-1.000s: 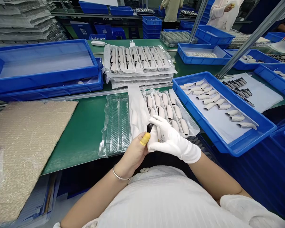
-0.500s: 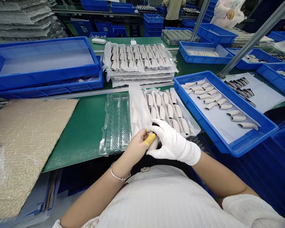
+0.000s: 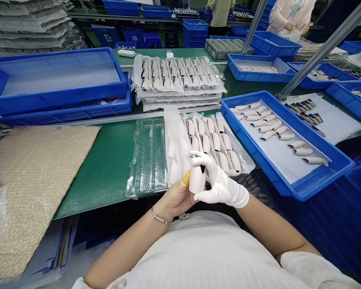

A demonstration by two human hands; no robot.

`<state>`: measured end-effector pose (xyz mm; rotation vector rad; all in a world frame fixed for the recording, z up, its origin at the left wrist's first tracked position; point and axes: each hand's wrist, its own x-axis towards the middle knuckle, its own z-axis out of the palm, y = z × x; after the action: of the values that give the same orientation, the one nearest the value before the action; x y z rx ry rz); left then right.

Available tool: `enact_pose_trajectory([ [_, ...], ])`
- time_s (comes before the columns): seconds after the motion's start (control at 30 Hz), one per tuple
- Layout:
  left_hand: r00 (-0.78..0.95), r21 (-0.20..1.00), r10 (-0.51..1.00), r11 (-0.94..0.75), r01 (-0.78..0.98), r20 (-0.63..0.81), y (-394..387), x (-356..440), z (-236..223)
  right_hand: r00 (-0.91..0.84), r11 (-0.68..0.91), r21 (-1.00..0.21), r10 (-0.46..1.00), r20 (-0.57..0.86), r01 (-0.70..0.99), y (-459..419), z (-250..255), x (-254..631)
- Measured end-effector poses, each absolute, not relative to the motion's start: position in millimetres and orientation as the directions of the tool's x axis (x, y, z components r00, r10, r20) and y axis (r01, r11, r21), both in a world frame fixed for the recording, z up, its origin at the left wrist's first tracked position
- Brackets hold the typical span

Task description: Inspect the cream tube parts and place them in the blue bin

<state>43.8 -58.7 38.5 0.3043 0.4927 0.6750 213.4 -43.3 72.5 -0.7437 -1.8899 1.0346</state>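
Note:
Between my two hands, near my body, is a pale ribbed curved shell (image 3: pixel 196 180) with a dark opening at its top. My left hand (image 3: pixel 178 197), bare but for a yellow finger cot on the thumb, grips it from the left and below. My right hand (image 3: pixel 215 180), in a white glove, closes on its top and right side. Just beyond lies a clear plastic tray (image 3: pixel 149 154); its right part holds rows of similar shells (image 3: pixel 215 141) between strips of white sheet (image 3: pixel 176 140), and its left part shows bare plastic.
A blue bin (image 3: pixel 314 182) at right holds more loose shells. Behind the tray stands a stack of filled trays (image 3: pixel 180 90). Large blue bins (image 3: pixel 57 94) and a beige padded sheet (image 3: pixel 39 176) are at left. A metal post (image 3: pixel 313 56) slants at right; two people work behind.
My hands have turned the shell so its ribbed side shows more. My left palm has rolled upward under it. A person at the back right has moved their hands down.

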Motion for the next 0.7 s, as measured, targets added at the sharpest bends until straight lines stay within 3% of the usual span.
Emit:
enact_pose_trajectory([
  [0.17, 0.676, 0.435, 0.654, 0.746, -0.504, -0.338, -60.2, 41.7, 40.2, -0.53, 0.461, -0.886, 0.763, 0.37, 0.047, -44.9, 67.6, 215.9],
  [0.4, 0.584, 0.447, 0.707, 0.706, -0.549, -0.399, -60.9, 42.0, 45.0, -0.494, 0.473, -0.876, 0.786, 0.372, 0.092, -49.3, 70.5, 215.1],
  [0.57, 0.575, 0.524, 0.753, 0.646, -0.555, -0.319, -63.1, 46.3, 48.3, -0.277, 0.235, -0.972, 0.935, 0.222, 0.015, -41.4, 74.0, 209.7],
  [0.7, 0.563, 0.584, 0.753, 0.639, -0.501, -0.341, -65.1, 45.0, 47.9, -0.124, 0.097, -0.989, 0.986, 0.111, -0.116, -23.8, 70.7, 210.1],
])
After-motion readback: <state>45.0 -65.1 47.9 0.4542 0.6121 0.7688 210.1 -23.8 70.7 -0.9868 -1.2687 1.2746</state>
